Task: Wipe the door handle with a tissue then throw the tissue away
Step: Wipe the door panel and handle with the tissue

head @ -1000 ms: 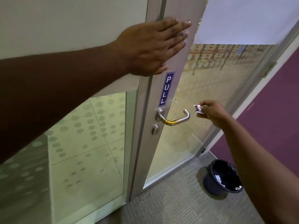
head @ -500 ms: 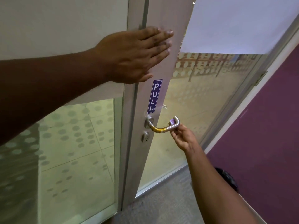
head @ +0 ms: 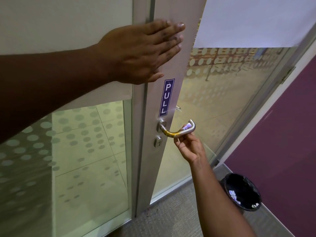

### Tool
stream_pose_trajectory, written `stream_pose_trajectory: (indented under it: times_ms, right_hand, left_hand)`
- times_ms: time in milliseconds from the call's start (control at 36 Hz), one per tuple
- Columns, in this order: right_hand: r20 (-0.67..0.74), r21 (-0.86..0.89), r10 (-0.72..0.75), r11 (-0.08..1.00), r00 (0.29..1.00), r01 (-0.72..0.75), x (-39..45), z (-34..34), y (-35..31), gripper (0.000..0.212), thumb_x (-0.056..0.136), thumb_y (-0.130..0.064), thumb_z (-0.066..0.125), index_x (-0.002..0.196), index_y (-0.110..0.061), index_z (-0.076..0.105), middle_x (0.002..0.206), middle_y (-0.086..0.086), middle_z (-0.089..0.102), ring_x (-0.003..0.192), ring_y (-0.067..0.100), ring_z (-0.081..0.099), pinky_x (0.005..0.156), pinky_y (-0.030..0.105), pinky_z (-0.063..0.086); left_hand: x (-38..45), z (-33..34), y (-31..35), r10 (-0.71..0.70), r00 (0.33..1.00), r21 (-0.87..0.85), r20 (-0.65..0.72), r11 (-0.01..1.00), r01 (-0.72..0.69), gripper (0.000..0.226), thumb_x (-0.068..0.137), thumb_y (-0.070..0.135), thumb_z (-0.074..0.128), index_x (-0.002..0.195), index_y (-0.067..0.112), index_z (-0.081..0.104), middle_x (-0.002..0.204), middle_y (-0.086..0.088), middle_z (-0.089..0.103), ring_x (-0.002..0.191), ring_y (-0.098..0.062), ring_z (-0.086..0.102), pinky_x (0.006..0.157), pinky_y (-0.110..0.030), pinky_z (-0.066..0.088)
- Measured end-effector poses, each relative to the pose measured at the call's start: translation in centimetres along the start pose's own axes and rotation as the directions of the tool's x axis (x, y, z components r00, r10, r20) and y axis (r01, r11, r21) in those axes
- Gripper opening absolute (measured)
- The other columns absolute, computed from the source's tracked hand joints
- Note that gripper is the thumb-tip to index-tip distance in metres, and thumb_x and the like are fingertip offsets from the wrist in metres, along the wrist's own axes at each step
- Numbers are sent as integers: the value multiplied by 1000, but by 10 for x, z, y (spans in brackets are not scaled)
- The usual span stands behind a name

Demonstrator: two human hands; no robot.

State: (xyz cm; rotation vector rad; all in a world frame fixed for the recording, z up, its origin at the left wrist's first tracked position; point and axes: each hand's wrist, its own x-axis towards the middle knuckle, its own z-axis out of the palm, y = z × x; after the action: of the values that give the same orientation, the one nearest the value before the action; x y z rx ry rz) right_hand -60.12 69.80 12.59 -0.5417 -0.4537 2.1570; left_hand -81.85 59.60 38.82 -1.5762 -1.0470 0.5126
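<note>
A silver lever door handle (head: pixel 172 133) sticks out from the grey door stile, below a blue PULL sticker (head: pixel 166 97). My right hand (head: pixel 189 146) reaches up from below and pinches a small white tissue (head: pixel 187 126) against the inner side of the handle's outer end. My left hand (head: pixel 143 52) lies flat with fingers together on the door's edge above the sticker, holding nothing. A black bin (head: pixel 242 191) with a dark liner and some white scraps stands on the floor at the lower right.
The door has a frosted glass panel with dots (head: pixel 227 93); a fixed glass panel (head: pixel 89 151) is to the left. A keyhole (head: pixel 158 141) sits under the handle. Grey carpet (head: pixel 171 218) lies below; a purple wall (head: pixel 282 134) rises on the right.
My right hand moved left from beside the handle and pressed the tissue onto the handle's outer end. My left hand stays flat on the door. The view shifted, so the bin shows again.
</note>
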Motion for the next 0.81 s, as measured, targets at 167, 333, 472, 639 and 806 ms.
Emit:
stream_pose_trajectory:
  times_ms: [167,333,472,639,806]
  right_hand:
    - [-12,82,-42,996,999,42,5,-6,4,22,80,0,58,89,-10,76,90,6,72,78,16,72,74,32,59]
    - [-100,-167,-8,986,995,-8,9,-14,-3,38,90,9,48,86,-14,78,81,2,66,68,11,60,65,22,54]
    - [-202,-409,-23,911,979,-63,-9,-20,-24,33,94,14,39,93,-8,64,77,6,59,64,12,45,56,19,44]
    - [-234,-745,-384,661,893,89,-11,-11,-58,33,96,11,41,86,-8,67,75,8,68,57,10,61,51,17,50]
    - [130,-990,-703,-54,699,130,-13,10,-55,12,91,-13,67,96,-19,76,89,-1,72,70,6,69,71,19,57]
  left_hand:
    - [0,2,0,3,1000,-17,-8,1000,-3,80,98,43,-18,157,-8,0,166,-29,10,157,-43,5,129,-48,14]
    - [-1,2,0,5,1000,-27,-16,1000,-6,80,99,43,-16,158,-7,3,167,-28,12,157,-42,6,128,-48,15]
    - [-2,3,2,3,999,-3,-36,1000,-3,76,103,44,-10,158,-8,2,167,-28,11,157,-43,7,127,-47,18]
    - [-2,0,2,3,999,43,-37,999,-1,78,101,46,-7,158,-6,3,167,-27,13,157,-41,9,128,-46,19]
    - [-3,0,2,2,999,62,-42,998,1,78,101,46,-7,158,-6,5,166,-27,14,157,-42,10,128,-46,19]
